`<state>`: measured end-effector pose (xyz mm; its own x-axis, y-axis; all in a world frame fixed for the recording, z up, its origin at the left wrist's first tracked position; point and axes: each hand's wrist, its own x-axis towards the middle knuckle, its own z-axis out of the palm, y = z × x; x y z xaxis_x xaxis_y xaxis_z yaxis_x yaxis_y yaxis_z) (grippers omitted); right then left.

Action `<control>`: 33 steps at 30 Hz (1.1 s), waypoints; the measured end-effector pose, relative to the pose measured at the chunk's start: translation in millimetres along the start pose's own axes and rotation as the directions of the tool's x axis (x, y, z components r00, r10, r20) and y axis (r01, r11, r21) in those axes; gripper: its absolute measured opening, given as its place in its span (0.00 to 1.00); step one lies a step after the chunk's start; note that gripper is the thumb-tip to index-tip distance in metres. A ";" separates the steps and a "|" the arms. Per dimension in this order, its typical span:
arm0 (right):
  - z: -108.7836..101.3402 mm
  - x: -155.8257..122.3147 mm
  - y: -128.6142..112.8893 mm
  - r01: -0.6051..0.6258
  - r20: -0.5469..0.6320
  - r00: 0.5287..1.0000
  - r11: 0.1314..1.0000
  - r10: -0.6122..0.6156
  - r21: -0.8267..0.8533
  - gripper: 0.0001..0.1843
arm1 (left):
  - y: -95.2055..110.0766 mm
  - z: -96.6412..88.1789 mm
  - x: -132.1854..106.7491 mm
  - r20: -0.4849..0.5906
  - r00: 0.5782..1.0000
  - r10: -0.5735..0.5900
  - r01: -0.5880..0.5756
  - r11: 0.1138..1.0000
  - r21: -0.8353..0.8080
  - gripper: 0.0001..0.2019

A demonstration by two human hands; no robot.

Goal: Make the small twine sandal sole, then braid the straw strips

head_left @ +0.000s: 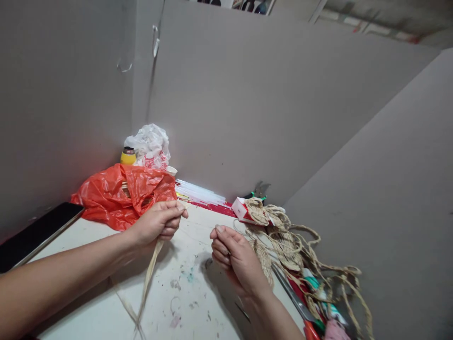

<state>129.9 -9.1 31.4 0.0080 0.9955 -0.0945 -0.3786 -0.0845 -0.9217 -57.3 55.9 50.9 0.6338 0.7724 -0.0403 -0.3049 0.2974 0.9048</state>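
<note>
"Counter [208, 316] carries many things at its back and right side. What does the left hand [166, 219] do above it?"

"It is closed like a fist, clamped on a pale strand [150, 274]. The strand hangs from under the fist toward the bottom of the view, where a second pale length [124, 300] meets it."

"And the right hand [230, 252]?"

"It is apart from the left one, and its fingers are curled in, with the thumb pressed on the index finger. A very thin thread perhaps runs between the two hands, but it is too faint, so I cannot tell whether the right fingers pinch something."

"Which things are near the left hand?"

"Behind it lies an orange-red plastic bag [106, 193]. Farther back, a yellow bottle [128, 157] stands beside a crumpled white bag [150, 141]. A black flat device [38, 231] lies at the left edge, along the wall."

"And near the right hand?"

"Just beyond it is a heap of braided pieces [288, 248], with loose cords spreading to the right. Some of these pieces rest against a small red and white box [241, 209]. Scissors [293, 293] lie to the right of the wrist, and white sticks [201, 191] lie in a bundle at the back."
</note>
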 end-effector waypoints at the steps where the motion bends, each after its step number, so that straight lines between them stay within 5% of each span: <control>1: -0.8 0.5 -0.9 -0.009 0.006 1.000 1.000 0.009 0.014 0.16 | 2.0 -0.6 0.1 -0.030 0.999 0.025 -0.025 1.000 -0.010 0.08; 7: -18.6 12.3 -4.9 0.078 -0.144 0.988 0.984 -0.054 0.161 0.14 | 14.7 -3.5 -2.0 -0.197 0.964 0.177 -0.188 0.981 -0.042 0.06; 11: -48.1 23.9 -14.5 0.229 -0.389 0.915 0.935 -0.110 0.273 0.14 | 15.6 -3.3 -2.7 -0.189 0.969 0.161 -0.177 0.982 -0.073 0.06; 15: -58.9 25.0 -23.7 0.348 -0.503 0.841 0.911 -0.199 0.222 0.14 | 11.8 -4.3 -1.2 -0.180 0.977 0.119 -0.135 0.988 -0.079 0.06; 17: -46.4 19.2 -22.1 0.386 -0.479 0.834 0.909 -0.272 0.157 0.13 | 8.6 -4.6 -0.3 -0.158 0.984 0.085 -0.098 0.992 -0.078 0.06; 19: -24.5 10.3 -14.5 0.351 -0.346 0.882 0.936 -0.320 0.030 0.11 | 4.4 -3.5 0.0 -0.127 0.991 0.048 -0.059 0.995 -0.081 0.06; 22: 10.4 -4.8 4.5 0.161 -0.046 0.981 0.917 -0.191 -0.366 0.12 | -2.6 1.2 -1.3 -0.085 0.996 0.005 -0.011 0.997 -0.074 0.08; 24: 25.8 -12.6 17.5 0.165 0.033 0.984 0.842 -0.172 -0.514 0.14 | -7.1 5.3 -3.2 -0.058 0.998 -0.022 0.019 0.998 -0.064 0.09; 29: 31.6 -17.8 33.5 0.229 0.133 0.973 0.707 -0.190 -0.669 0.16 | -16.8 12.5 -7.9 0.018 0.997 -0.072 0.073 0.997 -0.022 0.10; 33: 30.4 -16.9 27.5 0.167 0.171 0.983 0.750 -0.073 -0.640 0.17 | -20.9 13.6 -8.4 0.065 0.993 -0.103 0.102 0.994 0.026 0.10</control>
<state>91.2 -26.9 19.1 -0.1225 0.9917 0.0384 0.3095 0.0750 -0.9480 -46.6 35.6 38.2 0.7069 0.6993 -0.1060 -0.2200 0.3598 0.9067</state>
